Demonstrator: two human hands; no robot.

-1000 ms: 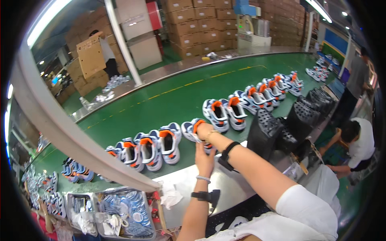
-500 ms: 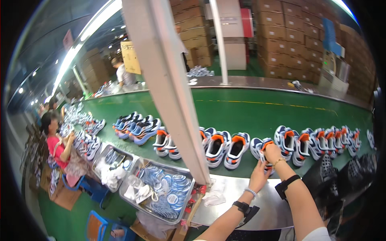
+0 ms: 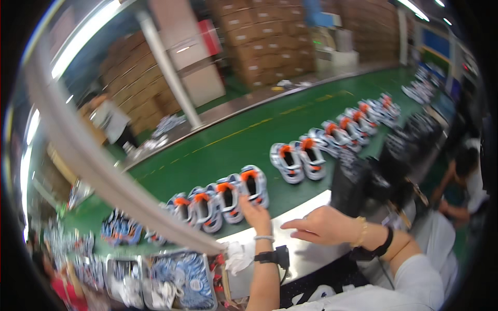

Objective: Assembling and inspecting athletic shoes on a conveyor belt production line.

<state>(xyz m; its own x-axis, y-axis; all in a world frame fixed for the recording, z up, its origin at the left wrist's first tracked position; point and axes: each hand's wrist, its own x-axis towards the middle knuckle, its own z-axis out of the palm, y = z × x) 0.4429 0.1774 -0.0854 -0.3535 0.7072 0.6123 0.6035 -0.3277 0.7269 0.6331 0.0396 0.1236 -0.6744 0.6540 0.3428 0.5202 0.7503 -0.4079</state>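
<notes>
1. Sneakers, white-and-blue with orange linings, stand in pairs along the green conveyor belt [image 3: 228, 145], running from 8 o'clock up to 2 o'clock; the nearest pair [image 3: 244, 191] sits just left of centre.
2. Steel table edge [image 3: 306, 254], bare and grey, runs below the belt at 6 o'clock.
3. Right hand [image 3: 319, 225] hovers over the steel edge, fingers loosely spread, holding nothing.
4. Left hand [image 3: 255, 213] reaches to the belt's near edge, fingertips touching the nearest sneaker's heel, fingers extended, not clamped around it.
5. Black wristbands sit on both wrists.
</notes>
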